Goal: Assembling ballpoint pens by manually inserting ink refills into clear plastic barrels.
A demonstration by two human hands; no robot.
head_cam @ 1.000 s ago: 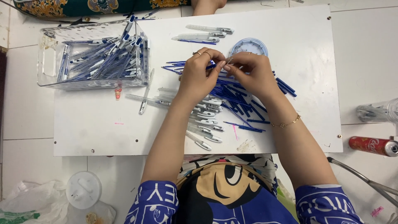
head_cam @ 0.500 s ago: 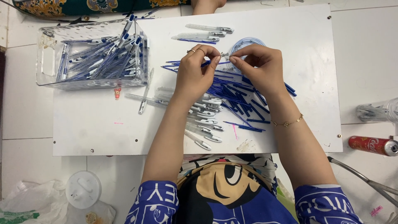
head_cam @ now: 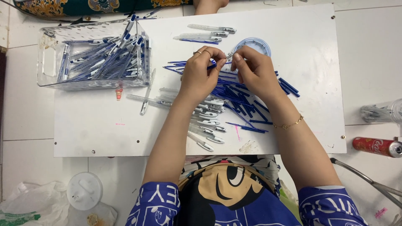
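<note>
While the clear bin [head_cam: 94, 54] of finished pens sits far left, your left hand [head_cam: 201, 75] pinches a blue refill [head_cam: 212, 65] against the pen barrel [head_cam: 229, 55] gripped by your right hand [head_cam: 255, 71]; both hands have closed together since before.

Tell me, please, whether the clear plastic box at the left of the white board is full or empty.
Partly full: the clear plastic box holds a loose pile of blue-and-clear pens, some poking over its rim, while its left end looks bare.
</note>
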